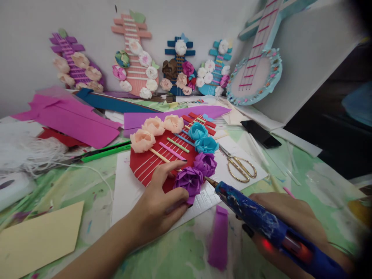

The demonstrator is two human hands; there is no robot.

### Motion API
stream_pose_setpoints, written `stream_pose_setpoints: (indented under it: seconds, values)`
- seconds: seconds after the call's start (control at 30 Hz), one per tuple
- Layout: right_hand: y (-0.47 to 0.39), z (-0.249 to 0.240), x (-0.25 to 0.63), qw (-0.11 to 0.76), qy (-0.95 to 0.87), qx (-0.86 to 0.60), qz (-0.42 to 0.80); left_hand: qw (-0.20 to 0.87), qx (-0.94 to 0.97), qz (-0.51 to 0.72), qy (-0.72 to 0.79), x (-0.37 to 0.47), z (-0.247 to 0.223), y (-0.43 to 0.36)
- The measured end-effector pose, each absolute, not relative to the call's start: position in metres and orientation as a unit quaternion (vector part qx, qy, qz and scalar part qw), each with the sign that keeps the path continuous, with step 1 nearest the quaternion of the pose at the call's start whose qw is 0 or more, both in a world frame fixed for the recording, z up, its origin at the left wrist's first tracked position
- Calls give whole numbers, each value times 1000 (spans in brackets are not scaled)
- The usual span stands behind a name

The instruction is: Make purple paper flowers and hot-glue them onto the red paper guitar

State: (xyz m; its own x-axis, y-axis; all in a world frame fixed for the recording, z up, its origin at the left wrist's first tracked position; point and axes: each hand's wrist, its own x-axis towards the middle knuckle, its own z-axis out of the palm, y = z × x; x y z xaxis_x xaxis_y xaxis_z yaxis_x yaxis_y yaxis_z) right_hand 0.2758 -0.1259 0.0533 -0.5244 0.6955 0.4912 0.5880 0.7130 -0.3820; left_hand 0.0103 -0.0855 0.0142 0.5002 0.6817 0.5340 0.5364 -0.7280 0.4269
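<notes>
A red paper lute [151,162] lies flat on a white board [124,193], with white strings and colored strips across it. Peach paper flowers [153,126] line its upper left edge; blue ones [198,131] sit on the right. My left hand [162,197] grips a purple paper flower [189,180] at the lower edge, its index finger reaching onto the red body. In my right hand [290,221] is a blue hot glue gun [252,209], its light glowing red. The nozzle tip is close to the two purple flowers, at their right side; whether it touches cannot be told.
Gold-handled scissors [242,168] rest on the board's right side, near a black phone [260,133]. A folded purple paper strip [218,238] lies in front. Magenta sheets [72,116], white string [37,153] and yellow card [43,236] are left. Finished paper instruments [135,58] lean against the wall.
</notes>
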Motion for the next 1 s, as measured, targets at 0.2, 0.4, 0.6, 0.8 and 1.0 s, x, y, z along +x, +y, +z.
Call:
stream_pose_setpoints:
  seconds: [0.2, 0.4, 0.6, 0.8, 1.0]
  values:
    - [-121, 55, 272, 278, -881, -323, 203, 110, 859, 358, 349, 10, 15, -85]
    - [-117, 57, 269, 231, -881, -326, 254, 112, 857, 362, 348, 9, 11, -85]
    - [-118, 61, 268, 160, -884, -349, 266, 116, 859, 367, 337, 9, 12, -84]
    - [-117, 59, 266, 141, -881, -367, 263, 114, 863, 367, 327, 10, 14, -84]
    - [-115, 57, 267, 119, -875, -381, 274, 111, 862, 380, 316, 10, 12, -83]
